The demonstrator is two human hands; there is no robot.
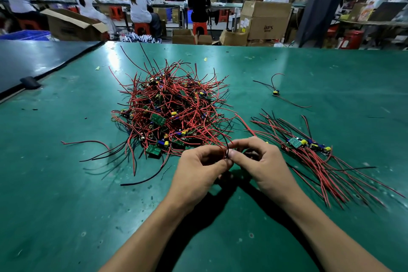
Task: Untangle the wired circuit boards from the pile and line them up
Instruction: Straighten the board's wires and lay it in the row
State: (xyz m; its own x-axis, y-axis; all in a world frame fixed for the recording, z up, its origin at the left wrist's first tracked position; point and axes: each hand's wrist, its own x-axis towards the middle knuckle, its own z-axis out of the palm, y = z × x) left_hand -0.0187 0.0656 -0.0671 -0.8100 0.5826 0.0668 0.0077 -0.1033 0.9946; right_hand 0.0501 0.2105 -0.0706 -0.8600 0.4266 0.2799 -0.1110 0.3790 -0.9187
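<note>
Both hands meet low over the green table (66,183): red and black wires (225,149) are pinched between left hand (198,170) and right hand (258,161), trailing from the tangled pile (170,112) just beyond; lined-up boards (309,144) lie right.

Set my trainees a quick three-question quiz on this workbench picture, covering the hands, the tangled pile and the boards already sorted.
1. True or false: the left hand and the right hand both pinch wires.
2. The sorted boards lie: A) left of the pile; B) right of the pile; C) on top of it.
3. Which two colours are the wires?
Key: 1 true; 2 B; 3 red and black.
</note>
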